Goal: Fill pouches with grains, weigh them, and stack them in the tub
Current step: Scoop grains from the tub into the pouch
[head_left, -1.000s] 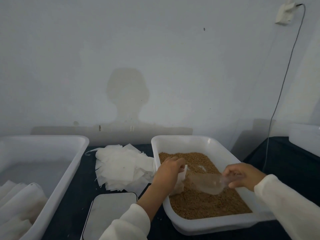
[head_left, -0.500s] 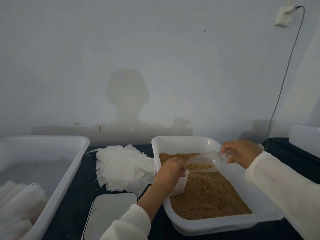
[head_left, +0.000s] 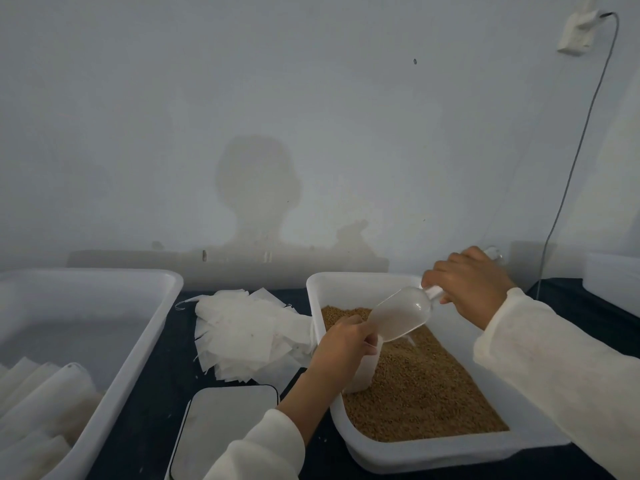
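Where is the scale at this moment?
The scale lies at the bottom centre, on the dark table between the two white tubs, just in front of the pile of empty pouches.

A wall socket [head_left: 577, 32] trails a grey cable [head_left: 568, 181] downward.

Setting: small makeshift packing room, plain.
Wall: bare painted wall [head_left: 311, 116], wall socket [head_left: 576, 32] with trailing cable.
Bench: dark-covered table [head_left: 156, 393]; white tubs, bulk grain [head_left: 422, 386], scale [head_left: 225, 431], loose empty pouches [head_left: 249, 334].
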`<state>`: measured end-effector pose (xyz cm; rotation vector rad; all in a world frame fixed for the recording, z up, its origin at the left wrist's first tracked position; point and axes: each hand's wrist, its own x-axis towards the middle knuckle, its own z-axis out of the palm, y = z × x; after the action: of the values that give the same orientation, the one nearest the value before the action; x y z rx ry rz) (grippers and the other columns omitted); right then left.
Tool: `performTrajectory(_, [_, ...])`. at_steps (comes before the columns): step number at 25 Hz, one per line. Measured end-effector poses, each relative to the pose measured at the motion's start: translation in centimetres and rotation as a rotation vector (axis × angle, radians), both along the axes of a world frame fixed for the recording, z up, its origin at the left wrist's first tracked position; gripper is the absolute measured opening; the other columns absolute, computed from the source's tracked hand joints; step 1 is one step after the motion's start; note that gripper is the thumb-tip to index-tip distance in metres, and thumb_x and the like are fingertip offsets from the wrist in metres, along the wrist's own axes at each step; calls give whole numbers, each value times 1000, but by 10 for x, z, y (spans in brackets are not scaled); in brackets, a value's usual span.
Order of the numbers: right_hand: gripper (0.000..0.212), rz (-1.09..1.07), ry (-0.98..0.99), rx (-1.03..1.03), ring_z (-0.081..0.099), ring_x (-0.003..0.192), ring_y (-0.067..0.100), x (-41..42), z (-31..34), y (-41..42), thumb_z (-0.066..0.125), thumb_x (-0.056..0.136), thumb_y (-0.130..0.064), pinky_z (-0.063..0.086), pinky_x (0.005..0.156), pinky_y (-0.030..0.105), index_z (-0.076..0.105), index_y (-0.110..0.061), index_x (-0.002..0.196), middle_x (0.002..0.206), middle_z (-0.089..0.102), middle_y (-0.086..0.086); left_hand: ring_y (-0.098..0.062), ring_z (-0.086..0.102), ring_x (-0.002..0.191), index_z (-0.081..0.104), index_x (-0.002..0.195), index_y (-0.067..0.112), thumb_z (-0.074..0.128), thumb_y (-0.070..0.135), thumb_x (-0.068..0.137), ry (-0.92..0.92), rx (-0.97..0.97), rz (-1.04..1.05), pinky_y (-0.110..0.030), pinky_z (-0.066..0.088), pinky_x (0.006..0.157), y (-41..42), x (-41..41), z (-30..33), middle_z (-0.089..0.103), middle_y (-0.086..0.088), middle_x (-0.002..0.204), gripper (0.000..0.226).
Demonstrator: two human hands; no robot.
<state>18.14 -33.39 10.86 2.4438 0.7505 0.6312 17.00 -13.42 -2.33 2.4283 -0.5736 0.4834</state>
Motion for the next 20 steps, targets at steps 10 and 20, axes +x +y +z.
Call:
performTrajectory(10, [2,-391,402,537,56,76,7,-12,-59,-26,49,95,-23,45,69,21,48,-24,97,87,59,-9,-13,43,77,45,87,15,47,7,96,6,59,80,-24,34,66,0,4,-7,53,-3,90,12])
performTrajectory(20, [51,-683,569,319,34,128,29,7,-133,-5,49,92,-33,33,104,43,33,-20,139,138,35,8,-15,44,75,43,80,14,51,2,92,-6,-38,20,-22,32,63,0,0,-3,50,-3,81,19])
